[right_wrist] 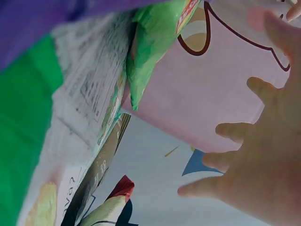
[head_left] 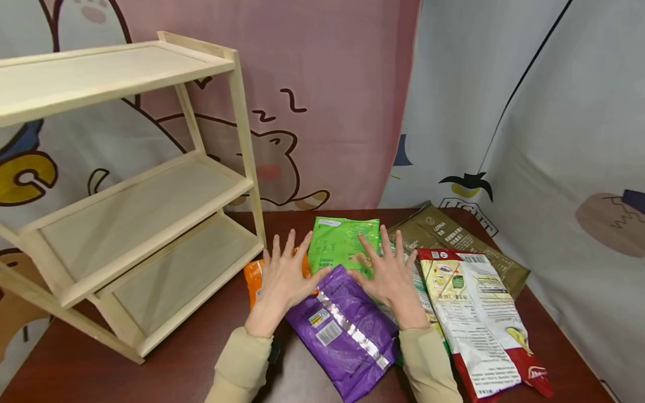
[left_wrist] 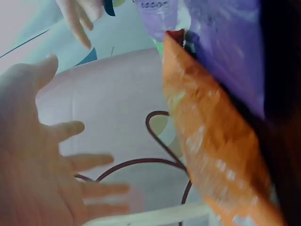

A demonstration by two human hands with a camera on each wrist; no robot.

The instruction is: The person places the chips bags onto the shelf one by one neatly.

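Both hands hover palm down with fingers spread over a pile of snack bags. My left hand (head_left: 284,274) is above the orange bag (head_left: 253,278) and the left edge of the purple bag (head_left: 347,330). My right hand (head_left: 390,274) hangs over the pile's right part, near the bright green bag (head_left: 335,243) at the back. In the left wrist view, a gap shows between the fingers and the orange bag (left_wrist: 211,141). The right wrist view likewise shows the hand (right_wrist: 254,155) apart from the green bag (right_wrist: 153,47). Neither hand holds anything.
A three-tier wooden shelf (head_left: 151,184) stands at the left of the dark red-brown table (head_left: 201,341). At the right lie a white and red bag (head_left: 478,319) and a brown bag (head_left: 453,229). Printed curtains (head_left: 342,112) hang behind and to the right.
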